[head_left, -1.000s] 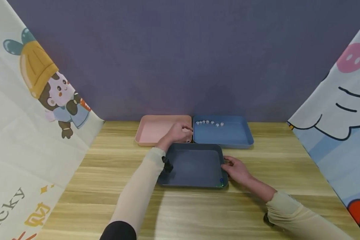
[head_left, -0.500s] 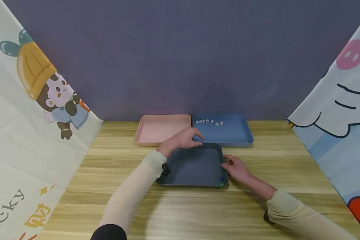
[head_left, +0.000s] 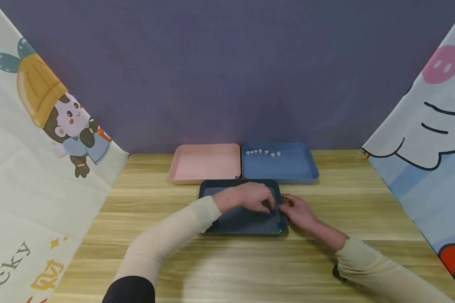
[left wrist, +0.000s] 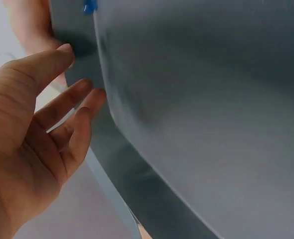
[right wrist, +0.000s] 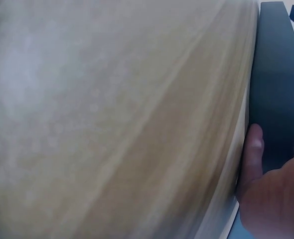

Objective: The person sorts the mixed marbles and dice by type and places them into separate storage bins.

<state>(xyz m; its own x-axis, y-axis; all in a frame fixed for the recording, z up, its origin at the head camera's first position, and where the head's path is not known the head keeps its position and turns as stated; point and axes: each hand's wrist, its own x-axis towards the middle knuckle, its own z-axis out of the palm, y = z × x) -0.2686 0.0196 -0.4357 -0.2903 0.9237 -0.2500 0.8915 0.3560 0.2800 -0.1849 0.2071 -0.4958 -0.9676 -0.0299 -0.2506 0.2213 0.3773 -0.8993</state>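
My left hand (head_left: 254, 197) hovers over the right part of a dark grey tray (head_left: 235, 229), fingers loosely bent and nothing between them. In the left wrist view, the fingertips (left wrist: 98, 95) come close to the tray's side wall. My right hand (head_left: 300, 214) grips the right rim of that tray, the thumb at the rim and a finger (right wrist: 255, 144) against the outer wall. Small shiny blue pieces (head_left: 279, 225) and green pieces (head_left: 277, 232) lie in the front right corner. One blue piece (left wrist: 90, 6) looks glassy in the left wrist view.
Behind stand a pink tray (head_left: 204, 162), with a small dark piece (head_left: 236, 177) in its front right corner, and a blue tray (head_left: 288, 168). Several white dice (head_left: 260, 151) line the blue tray's back. A wooden table (head_left: 144, 202) carries all three trays.
My left hand has come from the pink tray's right front corner, rightward and nearer, over the dark tray. A small dark piece now shows in that pink corner. My right hand stays at the rim.
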